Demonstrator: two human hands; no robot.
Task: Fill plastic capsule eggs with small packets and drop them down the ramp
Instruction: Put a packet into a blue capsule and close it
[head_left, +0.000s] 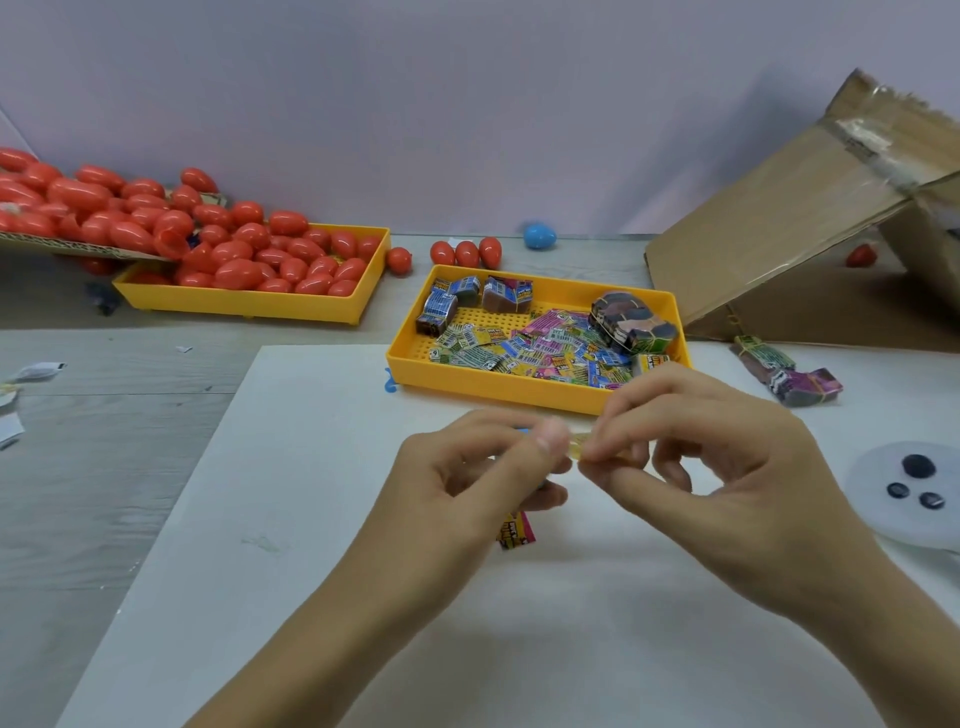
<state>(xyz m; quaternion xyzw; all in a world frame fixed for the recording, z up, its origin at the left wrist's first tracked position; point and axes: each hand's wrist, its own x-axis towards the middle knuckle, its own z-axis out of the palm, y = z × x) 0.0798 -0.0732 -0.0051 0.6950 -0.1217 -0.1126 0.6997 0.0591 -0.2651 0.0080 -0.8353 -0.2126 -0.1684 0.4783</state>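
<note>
Both hands meet over the white mat (291, 519). My left hand (467, 483) and my right hand (701, 467) pinch a small yellowish packet (577, 448) between their fingertips. A pink and yellow packet (513, 530) pokes out under my left hand. Just beyond the hands, a yellow tray (519, 392) holds several loose colourful packets (545, 348) and banded bundles. At the far left a second yellow tray (244, 304) overflows with red capsule eggs (244, 249). The cardboard ramp (779, 249) leans at the far right.
Three red eggs (466, 253) and a blue egg (539, 235) lie behind the packet tray. Another red egg (860, 255) sits under the ramp. Banded packet bundles (784, 376) lie right of the tray. A white disc (909, 493) with dark buttons is at the right edge.
</note>
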